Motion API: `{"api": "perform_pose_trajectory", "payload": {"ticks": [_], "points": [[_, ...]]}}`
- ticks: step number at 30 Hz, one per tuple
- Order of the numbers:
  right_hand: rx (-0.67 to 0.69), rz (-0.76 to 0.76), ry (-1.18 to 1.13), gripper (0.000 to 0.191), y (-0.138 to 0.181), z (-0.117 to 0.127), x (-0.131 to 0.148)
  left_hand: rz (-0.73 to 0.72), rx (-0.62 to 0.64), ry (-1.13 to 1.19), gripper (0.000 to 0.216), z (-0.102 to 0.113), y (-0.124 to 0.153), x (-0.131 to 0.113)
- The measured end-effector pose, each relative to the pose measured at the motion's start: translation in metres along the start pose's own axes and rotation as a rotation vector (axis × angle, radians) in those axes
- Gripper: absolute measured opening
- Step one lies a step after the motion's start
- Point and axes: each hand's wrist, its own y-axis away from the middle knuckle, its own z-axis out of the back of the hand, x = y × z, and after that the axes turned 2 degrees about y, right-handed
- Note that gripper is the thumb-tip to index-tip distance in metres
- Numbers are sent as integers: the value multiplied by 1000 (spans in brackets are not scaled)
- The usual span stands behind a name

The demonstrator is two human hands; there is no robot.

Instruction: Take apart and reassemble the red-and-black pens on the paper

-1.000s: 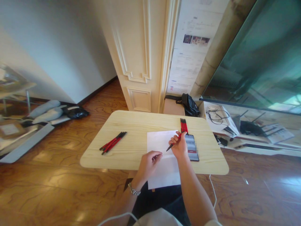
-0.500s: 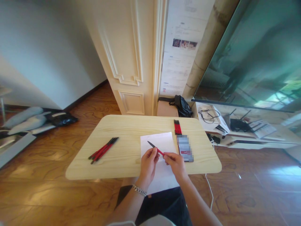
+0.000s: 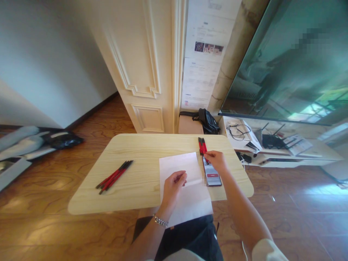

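My right hand (image 3: 216, 160) is at the near end of a small row of red pens with black tips (image 3: 201, 145) on the right of the table. Its thumb and fingers pinch a red pen there, mostly hidden by the hand. Below these fingers lies a phone (image 3: 213, 179) with a lit screen, partly covered by the hand. Over a white sheet of paper (image 3: 193, 195), my left hand (image 3: 174, 185) is loosely closed with its fingers curled, and no pen shows in it. A second bunch of red and black pens (image 3: 115, 177) lies slanted on the left.
The light wooden table (image 3: 144, 148) has rounded corners. Beyond it are a black bag (image 3: 208, 121) on a box and a low white cabinet (image 3: 312, 156) with a router and cables. A black plastic package (image 3: 65, 139) lies on the floor at left.
The pen that both hands held above the paper is no longer between them. My right hand has moved away and right to the row of pens; my left hand stays over the sheet.
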Motion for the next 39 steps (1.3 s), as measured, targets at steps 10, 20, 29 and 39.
{"api": "perform_pose_trajectory", "payload": {"ticks": [10,20,29,39], "points": [[-97,-112,405,12,-104,11,-36,-58,-74,-261,30,40,11,1],[-11,-126,603,24,-107,6,-47,-60,-169,-314,36,63,8,5],[23,-71,626,28,-105,6,-51,-64,-181,-324,38,66,9,7],[10,-56,622,26,-103,5,-51,-71,-205,-390,36,73,8,7]]}}
